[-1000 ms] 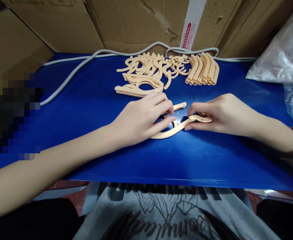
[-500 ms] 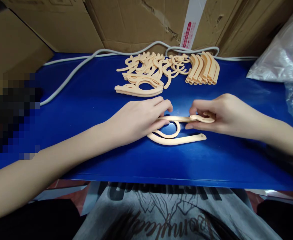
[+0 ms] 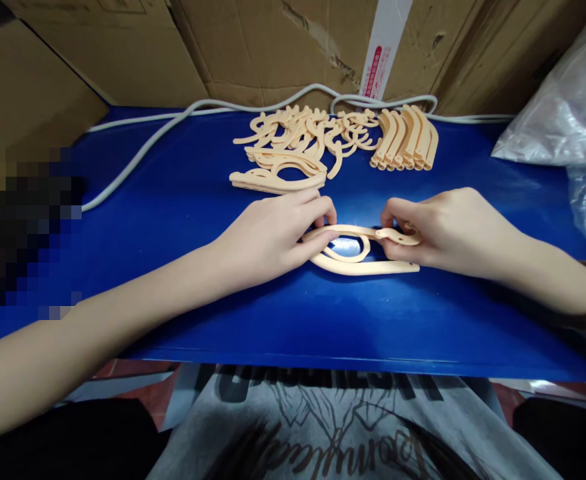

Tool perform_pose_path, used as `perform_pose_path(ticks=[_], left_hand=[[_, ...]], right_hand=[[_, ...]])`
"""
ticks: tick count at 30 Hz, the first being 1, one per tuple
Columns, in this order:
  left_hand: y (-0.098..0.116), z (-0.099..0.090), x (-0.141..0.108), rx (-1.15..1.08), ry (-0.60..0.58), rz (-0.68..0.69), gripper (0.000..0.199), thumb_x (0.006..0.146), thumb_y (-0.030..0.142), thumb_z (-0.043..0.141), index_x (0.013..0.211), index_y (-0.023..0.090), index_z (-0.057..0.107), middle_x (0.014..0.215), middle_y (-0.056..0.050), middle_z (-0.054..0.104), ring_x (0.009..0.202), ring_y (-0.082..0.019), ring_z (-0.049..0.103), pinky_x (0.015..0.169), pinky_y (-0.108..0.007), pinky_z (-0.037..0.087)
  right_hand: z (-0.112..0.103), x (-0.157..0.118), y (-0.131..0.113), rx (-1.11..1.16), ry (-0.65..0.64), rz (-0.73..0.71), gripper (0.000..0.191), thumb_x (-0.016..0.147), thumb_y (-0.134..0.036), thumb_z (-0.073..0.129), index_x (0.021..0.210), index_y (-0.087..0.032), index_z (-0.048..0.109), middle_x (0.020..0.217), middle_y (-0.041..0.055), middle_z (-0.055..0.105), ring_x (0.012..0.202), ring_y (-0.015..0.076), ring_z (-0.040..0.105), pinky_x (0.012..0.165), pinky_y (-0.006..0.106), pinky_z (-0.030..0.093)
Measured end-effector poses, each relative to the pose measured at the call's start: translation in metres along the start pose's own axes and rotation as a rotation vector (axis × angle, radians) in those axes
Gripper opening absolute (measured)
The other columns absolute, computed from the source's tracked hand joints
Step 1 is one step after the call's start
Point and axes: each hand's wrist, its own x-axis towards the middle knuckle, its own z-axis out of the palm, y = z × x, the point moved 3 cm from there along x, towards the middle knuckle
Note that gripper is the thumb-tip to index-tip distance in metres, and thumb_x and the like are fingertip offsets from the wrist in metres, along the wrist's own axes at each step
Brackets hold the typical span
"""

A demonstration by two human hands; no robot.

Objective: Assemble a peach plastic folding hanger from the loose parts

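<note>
Hands: left hand [image 3: 273,237] and right hand [image 3: 443,230] each pinch-grip hanger piece [image 3: 360,252] | table [image 3: 183,200] (bare left)

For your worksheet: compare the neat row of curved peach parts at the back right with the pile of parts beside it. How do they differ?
The row of curved parts stands on edge, evenly lined up; the loose pile lies flat and tangled. The row's pieces look broad and plain; the pile's look thin and curly. Both are peach plastic on the blue table.
</note>
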Motion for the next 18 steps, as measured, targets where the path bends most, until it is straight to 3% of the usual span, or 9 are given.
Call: perform_pose_path(ticks=[5,10,13,18], left_hand=[[-0.002,0.001,0.004,-0.524,0.052,-0.235,0.028,0.096,0.035,0.066,0.118,0.017,0.062,0.076,0.004,0.064,0.064,-0.011,0.060,0.061,-0.024,0.045],[-0.001,0.008,0.007,-1.035,0.012,-0.511,0.040,0.094,0.021,0.068,0.132,0.014,0.057,0.084,0.000,0.073,0.073,-0.012,0.072,0.067,-0.022,0.058],[0.000,0.006,0.008,-1.147,0.028,-0.593,0.029,0.097,0.017,0.065,0.126,0.012,0.063,0.090,-0.002,0.073,0.078,-0.012,0.072,0.068,-0.020,0.062],[0.002,0.002,0.008,-1.133,0.086,-0.564,0.024,0.104,0.024,0.057,0.121,0.011,0.066,0.094,-0.005,0.072,0.074,-0.012,0.072,0.063,-0.022,0.064]], right_hand=[[-0.008,-0.003,0.001,-0.058,0.142,0.125,0.034,0.087,-0.049,0.054,0.098,-0.021,0.069,0.061,0.0026,0.062,0.051,0.0184,0.049,0.056,0.031,0.023],[-0.011,-0.005,0.002,-0.045,0.269,0.177,0.029,0.086,-0.047,0.056,0.095,-0.022,0.067,0.063,0.0032,0.061,0.052,0.0175,0.046,0.058,0.031,0.025],[-0.012,-0.006,0.006,0.058,0.351,0.205,0.029,0.086,-0.048,0.055,0.091,-0.021,0.062,0.062,0.0036,0.058,0.054,0.0176,0.048,0.058,0.032,0.027],[-0.013,-0.007,0.006,0.176,0.380,0.147,0.026,0.084,-0.048,0.055,0.081,-0.023,0.057,0.055,-0.0011,0.051,0.048,0.0145,0.043,0.057,0.031,0.027]])
